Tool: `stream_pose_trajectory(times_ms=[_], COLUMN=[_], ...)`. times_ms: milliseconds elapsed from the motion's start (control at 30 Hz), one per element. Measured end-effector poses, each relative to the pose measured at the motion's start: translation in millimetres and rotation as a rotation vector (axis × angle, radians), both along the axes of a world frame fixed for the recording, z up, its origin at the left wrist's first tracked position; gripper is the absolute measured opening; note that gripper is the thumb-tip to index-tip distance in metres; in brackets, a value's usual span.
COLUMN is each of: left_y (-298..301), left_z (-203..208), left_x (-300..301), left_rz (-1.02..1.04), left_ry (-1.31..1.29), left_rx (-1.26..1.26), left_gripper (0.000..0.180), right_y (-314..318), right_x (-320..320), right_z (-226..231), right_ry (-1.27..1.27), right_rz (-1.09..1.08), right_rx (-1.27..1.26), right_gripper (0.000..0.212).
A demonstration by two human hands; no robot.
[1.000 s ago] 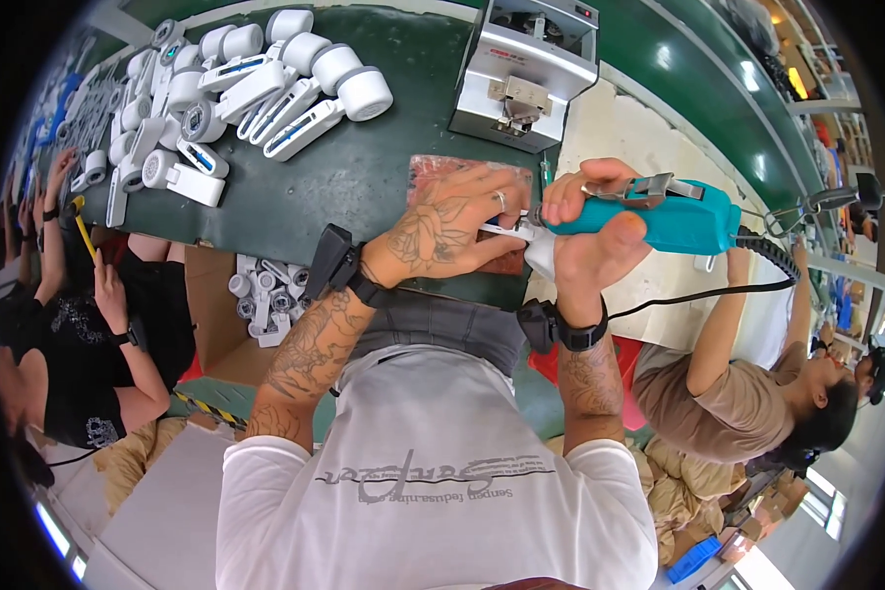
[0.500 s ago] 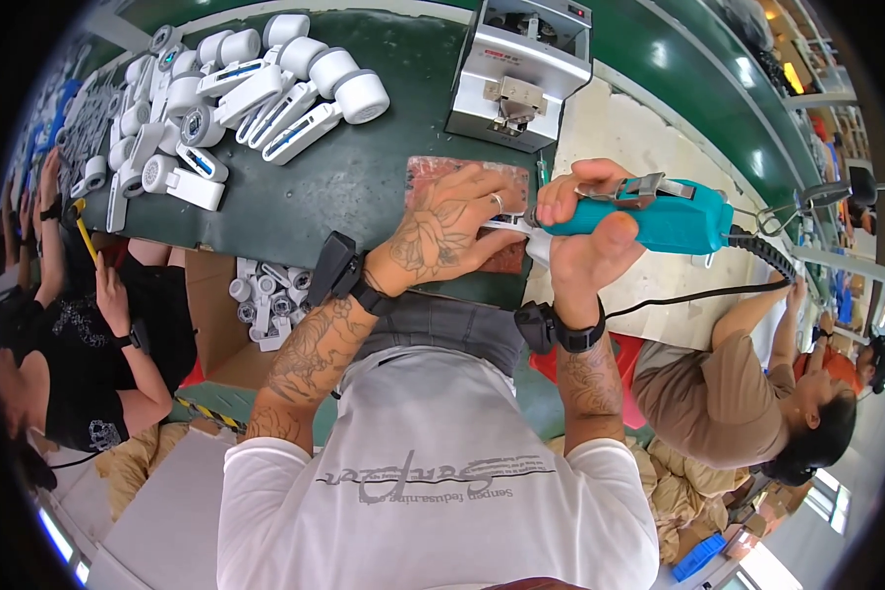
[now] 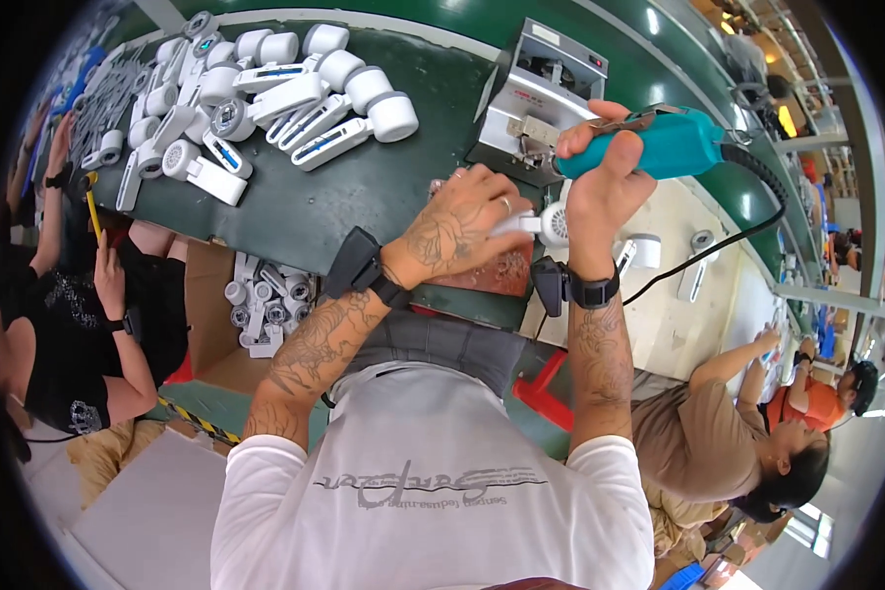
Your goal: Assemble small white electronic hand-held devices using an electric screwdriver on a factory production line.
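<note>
My left hand (image 3: 460, 224) is closed over a white handheld fan (image 3: 553, 224), its round grilled head sticking out to the right. Under that hand lies a worn reddish-brown pad (image 3: 497, 272). My right hand (image 3: 610, 192) grips a teal electric screwdriver (image 3: 669, 146) by its body, a black coiled cord trailing from the rear end. The screwdriver's nose points left, right up against the front of a silver screw feeder (image 3: 521, 103); whether the bit touches it is hard to see. My left fingertips hide most of the fan's handle.
Many white fans (image 3: 329, 128) lie heaped on the green table (image 3: 295, 211) at left. A cardboard box (image 3: 216, 315) of fan parts stands below the edge. More fans (image 3: 641, 252) rest on the pale board (image 3: 678, 310) at right. People work on both sides.
My right hand has lifted the screwdriver away from the fan and up to the screw feeder. The fan's round head now shows beside my left hand, which keeps its hold. The whole view has shifted slightly.
</note>
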State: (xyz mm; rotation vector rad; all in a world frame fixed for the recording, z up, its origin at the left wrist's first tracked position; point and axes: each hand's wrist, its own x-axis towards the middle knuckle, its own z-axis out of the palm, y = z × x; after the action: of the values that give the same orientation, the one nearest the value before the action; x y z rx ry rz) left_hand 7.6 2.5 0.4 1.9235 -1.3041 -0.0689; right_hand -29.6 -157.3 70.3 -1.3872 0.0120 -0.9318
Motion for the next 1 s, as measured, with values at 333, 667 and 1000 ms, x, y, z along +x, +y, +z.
stream_pose_trajectory(times_ms=[333,667,1000], left_y=[2.5,4.5,2.4], left_z=[-6.5,-2.8,-0.9], left_x=[-2.3,-3.2,-3.7], left_rz=[-0.021,-0.011,0.0], left_ry=[-0.023,-0.012,-0.002], left_rx=[0.05,0.079,0.07], left_gripper=[0.042,0.044,0.043], right_y=[-8.8,5.4,0.1], right_x=[32.7,6.1,-35.8], right_z=[-20.1,-7.1,-15.5], right_ry=[0.003,0.155,0.171], right_rz=[-0.029,0.014,0.001], right_rx=[-0.228,-0.069,-0.019], right_gripper=[0.036,0.052,0.058])
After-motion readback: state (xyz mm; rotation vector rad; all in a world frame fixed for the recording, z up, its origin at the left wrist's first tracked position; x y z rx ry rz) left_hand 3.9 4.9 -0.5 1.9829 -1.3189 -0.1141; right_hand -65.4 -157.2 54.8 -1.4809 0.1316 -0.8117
